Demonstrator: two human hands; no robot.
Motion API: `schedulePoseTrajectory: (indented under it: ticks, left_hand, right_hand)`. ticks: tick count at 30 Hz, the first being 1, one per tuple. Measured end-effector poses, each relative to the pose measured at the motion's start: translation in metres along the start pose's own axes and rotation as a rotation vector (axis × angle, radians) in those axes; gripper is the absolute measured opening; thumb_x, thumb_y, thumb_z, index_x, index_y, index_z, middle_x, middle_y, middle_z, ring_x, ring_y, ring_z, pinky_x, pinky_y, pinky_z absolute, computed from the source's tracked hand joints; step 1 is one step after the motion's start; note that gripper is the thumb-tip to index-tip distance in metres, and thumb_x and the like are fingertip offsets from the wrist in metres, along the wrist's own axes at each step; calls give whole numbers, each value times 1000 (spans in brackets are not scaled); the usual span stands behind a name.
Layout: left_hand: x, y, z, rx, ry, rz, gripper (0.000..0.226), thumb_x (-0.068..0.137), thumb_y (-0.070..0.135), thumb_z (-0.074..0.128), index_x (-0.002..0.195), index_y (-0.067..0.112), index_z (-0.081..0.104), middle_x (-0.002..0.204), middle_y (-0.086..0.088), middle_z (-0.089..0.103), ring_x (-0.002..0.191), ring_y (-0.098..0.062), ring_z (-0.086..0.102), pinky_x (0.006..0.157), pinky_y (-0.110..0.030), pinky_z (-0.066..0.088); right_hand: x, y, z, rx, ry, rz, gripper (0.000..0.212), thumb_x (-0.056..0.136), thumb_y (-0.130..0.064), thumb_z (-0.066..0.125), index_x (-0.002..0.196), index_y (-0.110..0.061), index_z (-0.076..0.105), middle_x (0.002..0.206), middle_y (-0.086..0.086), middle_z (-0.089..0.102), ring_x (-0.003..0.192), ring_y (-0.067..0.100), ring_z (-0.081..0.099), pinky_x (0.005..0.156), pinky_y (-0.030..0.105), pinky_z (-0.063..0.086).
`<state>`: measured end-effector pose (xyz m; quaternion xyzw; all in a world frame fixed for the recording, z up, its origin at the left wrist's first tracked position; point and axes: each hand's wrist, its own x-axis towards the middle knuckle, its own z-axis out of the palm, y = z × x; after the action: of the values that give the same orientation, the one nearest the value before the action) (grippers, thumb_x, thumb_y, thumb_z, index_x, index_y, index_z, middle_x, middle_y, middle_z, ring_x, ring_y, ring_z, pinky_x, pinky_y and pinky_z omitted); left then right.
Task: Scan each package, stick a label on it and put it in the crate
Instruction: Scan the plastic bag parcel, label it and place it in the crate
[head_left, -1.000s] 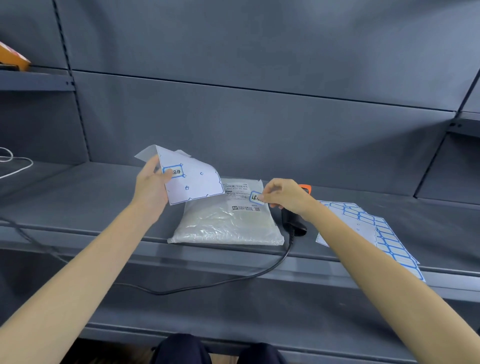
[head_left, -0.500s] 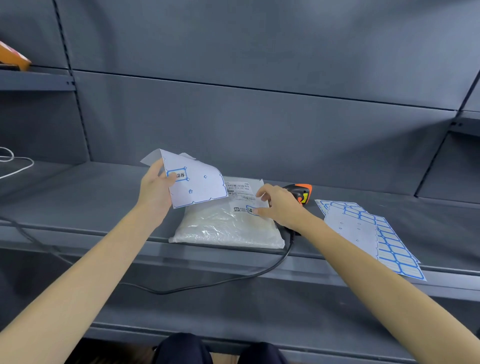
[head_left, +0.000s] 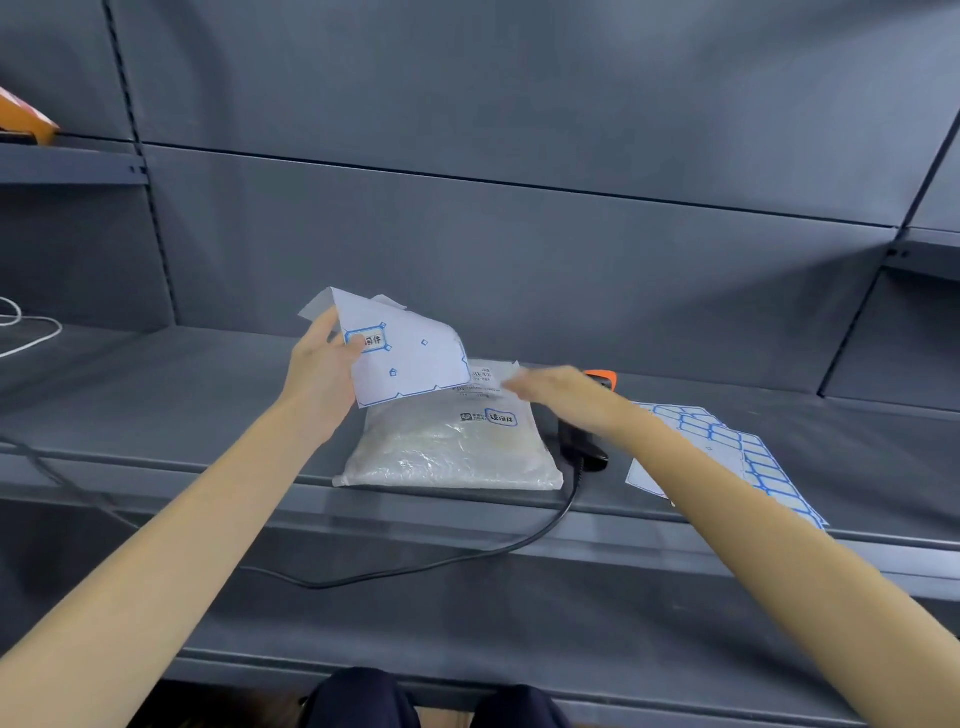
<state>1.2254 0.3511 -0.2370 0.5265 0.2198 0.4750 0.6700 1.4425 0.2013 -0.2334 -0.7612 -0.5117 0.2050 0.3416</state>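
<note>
Package (head_left: 449, 447) flat on shelf (head_left: 156, 405), near front edge, long axis roughly left-right across the view. Small blue-bordered label (head_left: 501, 417) already stuck on package top, upper right part, beside the printed shipping slip. Scan step cannot be confirmed from this view; labelling judged done, crate step left. No crate in view.

Right hand (head_left: 558, 397) directly over package's far right corner, fingers straight and flat, motion-blurred; grip released, nothing held. Whether palm touches package or hovers just above: cannot tell. Forearm reaches in from lower right, crossing over scanner (head_left: 584, 441), which lies just right of package with cable (head_left: 441, 561) looping off shelf front.

Left hand (head_left: 324, 371) raised just left of and above package's far left corner, grip pinching a mostly used sticker sheet (head_left: 410, 358), thumb on its one remaining label; sheet's lower edge overlaps package's back edge in the view. Spare sticker sheets (head_left: 727, 452) well right of package, past scanner.

Key relation: package right under right hand, that hand free and nearer; left hand occupied. Next move likely right-hand pickup at right short edge, or left drops sheet for two-hand lift. Bag looks soft, slippery plastic; one-hand pinch may sag.
</note>
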Motion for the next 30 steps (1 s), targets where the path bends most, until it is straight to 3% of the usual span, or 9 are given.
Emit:
schedulePoseTrajectory:
  ticks: [4,7,11,13,17,21,24,27,30]
  left_hand:
    - [-6,2,28,-32,-134,-27,43,93,-8,45,131,11,53,117,-10,64,106,-29,64,86,-45,54]
    - [-13,1,53,-27,-219,-53,39,93,-9,45,126,10,56,113,-8,64,102,-28,65,83,-42,55]
    - [-18,-6,75,59,-293,-48,33,96,-7,43,121,11,56,113,-1,65,101,-23,64,79,-36,54]
    - [-18,-9,81,145,-310,-46,32,97,-1,46,124,14,55,119,-1,64,106,-23,63,86,-38,53]
    - [-7,-14,73,473,-128,-51,45,95,19,58,138,21,46,128,2,53,119,-18,51,103,-34,40]
    - [6,-22,41,793,141,-216,55,90,22,58,140,11,37,139,-11,45,124,-32,47,103,-39,41]
    - [4,-23,30,928,160,-338,53,88,24,62,133,5,40,125,-16,52,115,-36,53,95,-39,45]
    - [2,-27,29,933,113,-326,24,88,18,66,94,0,50,102,-12,51,94,-30,54,76,-32,43]
    - [-1,-29,29,938,100,-348,38,84,16,71,111,-3,52,107,-16,55,94,-31,54,76,-33,40]
  right_hand:
    - [19,-16,-18,619,-9,70,58,99,-52,37,128,-6,55,127,9,62,116,21,60,105,34,43]
    - [21,-28,-26,793,6,72,53,97,-51,44,121,-6,58,118,9,66,109,22,64,94,34,49]
    - [16,-32,-34,894,170,20,11,92,-13,62,102,-8,61,92,7,68,82,19,64,73,28,55]
    - [11,-29,-42,927,254,22,17,89,0,62,103,-9,60,89,6,68,74,17,65,71,29,56]
    - [-5,-7,-73,884,389,29,24,87,5,61,106,-10,60,91,6,69,75,17,65,77,33,55]
    - [-33,50,-114,791,579,100,37,86,4,62,121,-6,61,93,5,69,74,15,65,79,31,54]
    - [-60,101,-133,682,673,251,23,86,7,60,106,-3,66,78,2,66,55,4,62,59,16,53]
    - [-74,153,-135,517,713,453,27,82,6,66,109,4,66,57,2,59,49,9,51,47,13,40]
    - [-82,175,-127,284,664,575,14,81,6,66,91,-4,66,59,8,39,36,11,32,36,15,26]
